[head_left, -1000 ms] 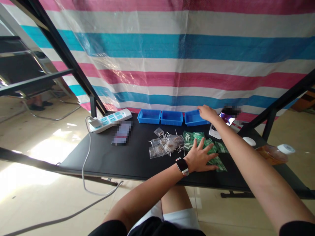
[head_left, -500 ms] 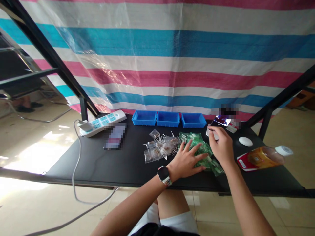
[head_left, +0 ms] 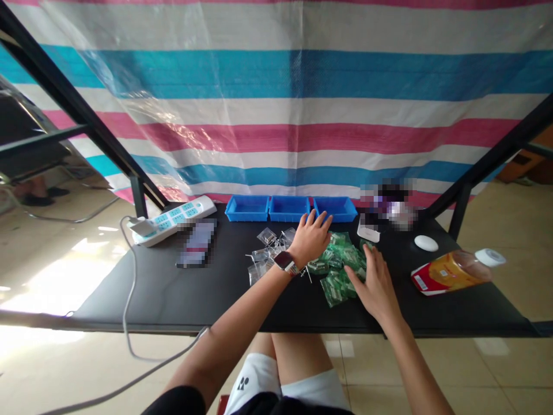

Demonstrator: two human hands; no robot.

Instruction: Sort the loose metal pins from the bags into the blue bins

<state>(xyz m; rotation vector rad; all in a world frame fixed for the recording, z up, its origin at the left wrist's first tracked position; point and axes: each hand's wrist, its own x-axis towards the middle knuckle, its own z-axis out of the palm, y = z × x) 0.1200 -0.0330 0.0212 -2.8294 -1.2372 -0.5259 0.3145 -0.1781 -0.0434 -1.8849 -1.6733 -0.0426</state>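
A pile of small green plastic packets [head_left: 339, 282] lies on the black table. My left hand [head_left: 310, 237], a watch on its wrist, reaches over the pile's far left edge with fingers spread. Under and beside that wrist are clear little bags [head_left: 259, 255] and loose thin metal pins, partly covered by my arm. My right hand [head_left: 377, 285] rests against the right side of the green packets, fingers stretched and thumb apart. Neither hand grips anything that I can see. Just beyond my left fingertips stand three blue trays [head_left: 289, 218] in a row.
A white power strip [head_left: 179, 218] with a plugged-in cable and a blurred phone [head_left: 197, 243] lie at the left. On the right are a white oval object [head_left: 425, 243], a small white case [head_left: 368, 233] and a drink bottle [head_left: 451, 272] on its side. Black frame bars flank the table.
My left hand has moved from on top of the green packets to their far left edge. My right hand has come down and nearer, against their right side. The packets are bunched closer together.
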